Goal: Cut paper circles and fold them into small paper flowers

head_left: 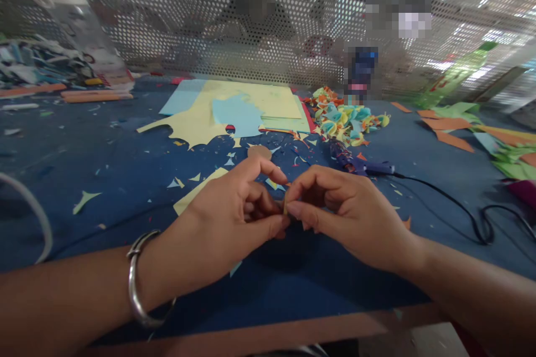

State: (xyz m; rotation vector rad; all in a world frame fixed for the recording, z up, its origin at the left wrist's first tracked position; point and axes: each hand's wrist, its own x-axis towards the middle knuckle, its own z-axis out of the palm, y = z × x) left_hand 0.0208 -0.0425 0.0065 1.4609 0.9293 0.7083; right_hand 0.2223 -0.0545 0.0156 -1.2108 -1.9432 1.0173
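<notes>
My left hand (pixel 234 206) and my right hand (pixel 339 201) meet at fingertip height above the blue table. Between their fingertips is a small piece of yellowish paper (pixel 285 207), mostly hidden by the fingers. The right thumb and forefinger pinch it. Left thumb and fingertips press in from the other side, but what they cover cannot be made out. Just beyond the right hand lies a purple glue gun (pixel 377 167) with a black cord. Past the left hand are a round tan disc (pixel 259 152) and a strip of yellow paper (pixel 201 192).
Cut yellow and blue paper sheets (pixel 251 103) lie at the back, beside a heap of small curled paper pieces (pixel 347 117). Scraps dot the blue table (pixel 104 150). A clear bottle (pixel 90 33) stands back left; orange and green paper (pixel 452 125) lies right. A perforated metal screen (pixel 180 28) rises behind.
</notes>
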